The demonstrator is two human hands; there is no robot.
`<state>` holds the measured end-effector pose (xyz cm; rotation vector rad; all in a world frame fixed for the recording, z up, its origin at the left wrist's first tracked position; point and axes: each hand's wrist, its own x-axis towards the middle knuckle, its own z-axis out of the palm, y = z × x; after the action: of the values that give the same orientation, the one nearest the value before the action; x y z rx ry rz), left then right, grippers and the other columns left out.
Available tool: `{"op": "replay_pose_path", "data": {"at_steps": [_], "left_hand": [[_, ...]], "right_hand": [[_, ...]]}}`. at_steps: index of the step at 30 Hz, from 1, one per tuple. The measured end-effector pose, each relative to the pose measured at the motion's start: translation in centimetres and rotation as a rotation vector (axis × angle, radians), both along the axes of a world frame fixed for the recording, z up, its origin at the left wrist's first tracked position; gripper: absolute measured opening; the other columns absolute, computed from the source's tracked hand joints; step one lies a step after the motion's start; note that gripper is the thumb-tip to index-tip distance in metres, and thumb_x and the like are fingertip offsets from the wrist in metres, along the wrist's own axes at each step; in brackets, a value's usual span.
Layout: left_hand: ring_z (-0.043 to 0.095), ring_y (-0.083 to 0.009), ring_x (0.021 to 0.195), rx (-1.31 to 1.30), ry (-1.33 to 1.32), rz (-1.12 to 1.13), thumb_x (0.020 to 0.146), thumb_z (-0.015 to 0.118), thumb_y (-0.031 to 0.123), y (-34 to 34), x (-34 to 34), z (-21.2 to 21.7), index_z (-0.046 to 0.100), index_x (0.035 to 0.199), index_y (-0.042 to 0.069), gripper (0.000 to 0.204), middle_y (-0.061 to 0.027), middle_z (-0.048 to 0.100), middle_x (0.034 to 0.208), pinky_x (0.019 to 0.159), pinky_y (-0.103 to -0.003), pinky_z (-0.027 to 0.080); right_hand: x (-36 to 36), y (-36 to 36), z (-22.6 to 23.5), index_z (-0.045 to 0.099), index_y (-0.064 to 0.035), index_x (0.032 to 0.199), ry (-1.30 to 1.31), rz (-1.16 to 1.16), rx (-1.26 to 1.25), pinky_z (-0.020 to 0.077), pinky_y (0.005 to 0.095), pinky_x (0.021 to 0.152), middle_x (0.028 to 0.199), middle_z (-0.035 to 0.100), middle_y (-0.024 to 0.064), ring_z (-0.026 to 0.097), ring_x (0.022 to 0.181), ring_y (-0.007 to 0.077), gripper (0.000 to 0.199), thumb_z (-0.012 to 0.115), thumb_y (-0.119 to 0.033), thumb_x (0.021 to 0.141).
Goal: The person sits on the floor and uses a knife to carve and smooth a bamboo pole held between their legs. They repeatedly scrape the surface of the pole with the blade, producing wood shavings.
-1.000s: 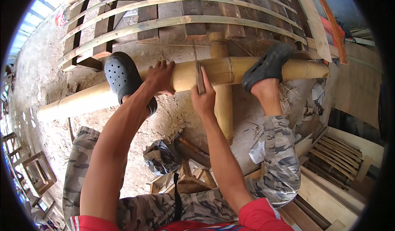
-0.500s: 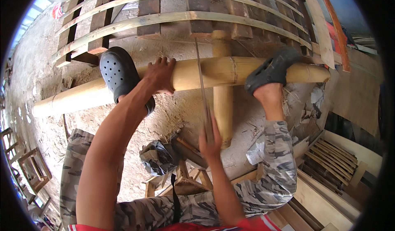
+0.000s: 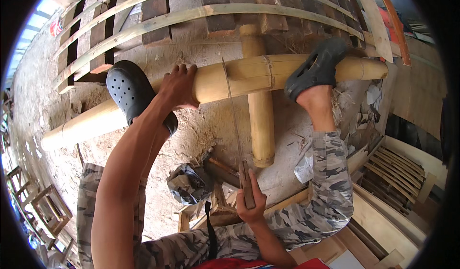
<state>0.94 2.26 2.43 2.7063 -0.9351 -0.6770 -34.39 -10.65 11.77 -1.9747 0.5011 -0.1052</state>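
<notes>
A long, thick bamboo pole (image 3: 211,83) lies crosswise in front of me, resting over a shorter bamboo piece (image 3: 261,130). My left hand (image 3: 178,88) presses on the pole from above, its fingers curled over the far side. In my right hand (image 3: 252,206) is the brown wooden handle of a handsaw (image 3: 235,120). The thin blade runs forward across the pole, just right of my left hand; I cannot tell how deep it sits. My feet, in dark clogs, rest on the pole: the left clog (image 3: 128,88) left of my left hand, the right clog (image 3: 317,70) beyond the crossing.
Beyond the pole stands a slatted wood frame (image 3: 167,19) with long light strips over dark beams. A hammer (image 3: 220,163) and a crumpled black plastic bag (image 3: 189,183) lie nearer me. Slats and boards (image 3: 395,171) are stacked at the right.
My right hand has drawn the saw back toward me, so its handle is farther from the pole. My left hand keeps its hold on the bamboo. The whole view has shifted slightly.
</notes>
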Motion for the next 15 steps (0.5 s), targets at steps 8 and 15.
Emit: {"op": "replay_pose_path", "data": {"at_steps": [8,15], "left_hand": [[0.056,-0.0471,0.123,-0.036,0.034,-0.040,0.048,0.093,0.035,-1.3,0.8,0.6,0.048,0.141,0.005,0.108,-0.0253,0.059,0.129,0.104,-0.054,0.051],[0.055,-0.0457,0.128,-0.031,0.009,0.012,0.049,0.094,0.040,0.3,0.1,0.3,0.045,0.146,0.007,0.113,-0.0234,0.057,0.134,0.105,-0.054,0.050]], "right_hand": [[24.1,-3.7,-5.8,0.049,-0.0092,0.154,-0.108,0.002,-0.114,0.0540,0.0316,0.071,0.098,0.073,0.0172,0.063,0.072,0.0171,0.060,0.058,-0.006,0.096],[6.1,-1.4,-3.7,0.049,-0.0002,0.153,-0.168,-0.040,-0.051,0.0531,0.0281,0.071,0.112,0.075,0.0159,0.065,0.080,0.0111,0.059,0.063,-0.006,0.095]]}}
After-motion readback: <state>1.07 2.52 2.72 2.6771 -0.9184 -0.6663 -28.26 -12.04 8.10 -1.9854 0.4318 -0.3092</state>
